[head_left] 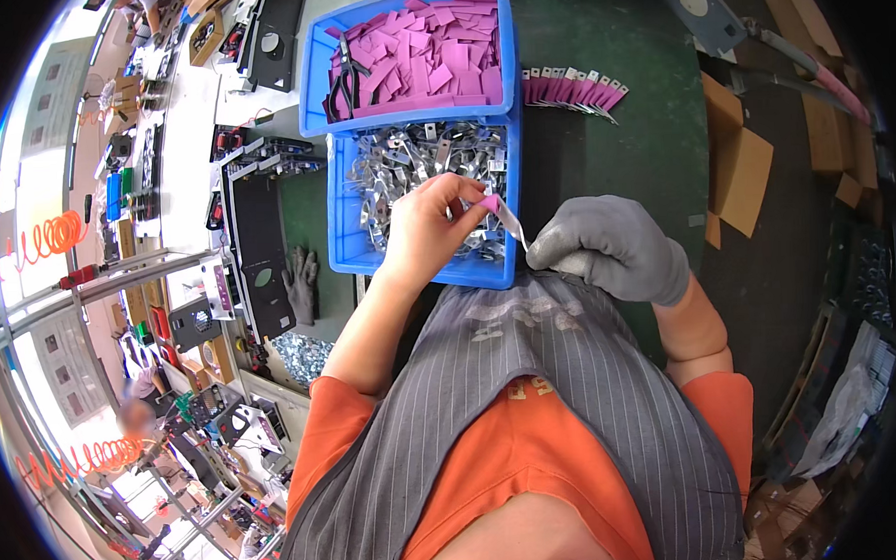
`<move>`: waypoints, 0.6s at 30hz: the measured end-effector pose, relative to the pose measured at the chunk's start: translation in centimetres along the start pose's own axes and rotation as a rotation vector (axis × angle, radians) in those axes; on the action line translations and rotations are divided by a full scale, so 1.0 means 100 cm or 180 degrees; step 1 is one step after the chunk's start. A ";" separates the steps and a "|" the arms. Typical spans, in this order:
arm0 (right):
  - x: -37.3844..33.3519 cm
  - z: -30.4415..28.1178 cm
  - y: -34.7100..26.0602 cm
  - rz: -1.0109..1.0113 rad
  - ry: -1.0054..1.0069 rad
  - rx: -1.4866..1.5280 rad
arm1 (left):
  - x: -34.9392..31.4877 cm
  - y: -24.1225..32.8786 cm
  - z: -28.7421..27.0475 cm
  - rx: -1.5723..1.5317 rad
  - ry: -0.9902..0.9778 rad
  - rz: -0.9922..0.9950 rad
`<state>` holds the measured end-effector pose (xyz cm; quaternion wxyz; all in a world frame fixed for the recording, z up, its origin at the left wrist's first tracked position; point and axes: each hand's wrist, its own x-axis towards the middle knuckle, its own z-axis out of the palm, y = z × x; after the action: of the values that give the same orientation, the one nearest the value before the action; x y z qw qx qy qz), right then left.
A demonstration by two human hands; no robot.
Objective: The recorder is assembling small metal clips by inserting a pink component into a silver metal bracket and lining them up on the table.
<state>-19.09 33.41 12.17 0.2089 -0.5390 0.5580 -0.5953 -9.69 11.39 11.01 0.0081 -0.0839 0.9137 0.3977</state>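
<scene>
My bare left hand [428, 219] pinches a small pink sleeve [490, 203] over the near edge of the lower blue bin. From the sleeve a shiny flat metal strip [511, 224] slants down to my right hand [605, 247], which wears a grey glove. Its thumb and bent fingers close on the strip's lower end. The lower blue bin [342, 246] holds a heap of loose metal strips [383, 183]. Beyond it, the upper blue bin [313, 75] is filled with flat pink sleeves [430, 55]. Black-handled pliers [344, 84] lie on those at the left.
On the green tabletop [621, 155], right of the bins, lies a fanned row of metal strips with pink sleeves [575, 88]. A spare grey glove [301, 283] rests left of the bins. Cardboard boxes [743, 181] stand past the table's right edge.
</scene>
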 end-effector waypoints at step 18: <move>-0.012 0.005 0.069 0.1387 -0.0726 0.0750 | -0.027 -0.011 0.034 -0.0245 -0.0732 0.0796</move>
<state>-20.64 32.22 5.42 0.4548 -0.4418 0.5606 -0.5326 -7.04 13.48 8.11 0.0598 0.0761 0.8941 0.4373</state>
